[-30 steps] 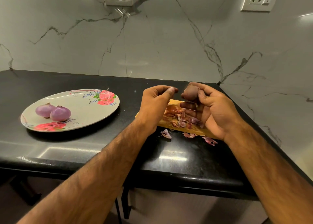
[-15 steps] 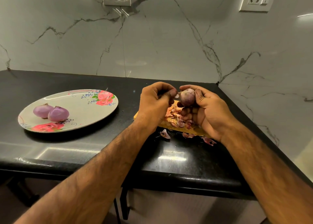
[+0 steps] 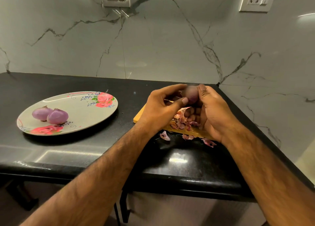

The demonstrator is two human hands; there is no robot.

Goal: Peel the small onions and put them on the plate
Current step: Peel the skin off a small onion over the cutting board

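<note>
Two peeled onions [image 3: 50, 114] lie touching each other on the flowered plate [image 3: 81, 106], which sits toward the left end of the black counter [image 3: 102, 147]. One more small onion [image 3: 191, 94] is held up between both hands near the counter's far right corner: the left hand [image 3: 162, 109] pinches it with the thumb, the right hand [image 3: 216, 113] grips its other side. Below them, loose skins [image 3: 183, 123] cover a wooden board [image 3: 141, 114], with three scraps [image 3: 164, 135] on the counter.
</note>
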